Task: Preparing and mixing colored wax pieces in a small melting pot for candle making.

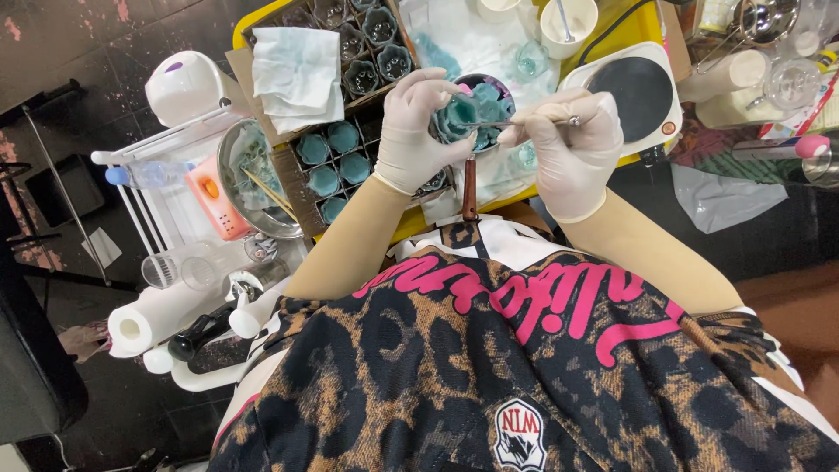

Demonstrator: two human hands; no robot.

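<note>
Fuzzy leopard-print apron (524,385), gloved left hand (411,131) gripping teal flower-shaped candle (468,112), right hand (572,144) pinching thin metal pick (524,122)

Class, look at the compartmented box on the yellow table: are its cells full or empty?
Partly full: the near cells of the box hold teal flower shapes; far cells look dark and empty.

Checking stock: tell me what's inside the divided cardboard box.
The cardboard box holds teal flower-shaped pieces and dark flower moulds. A folded white cloth covers some cells; the left hand hides others.
</note>
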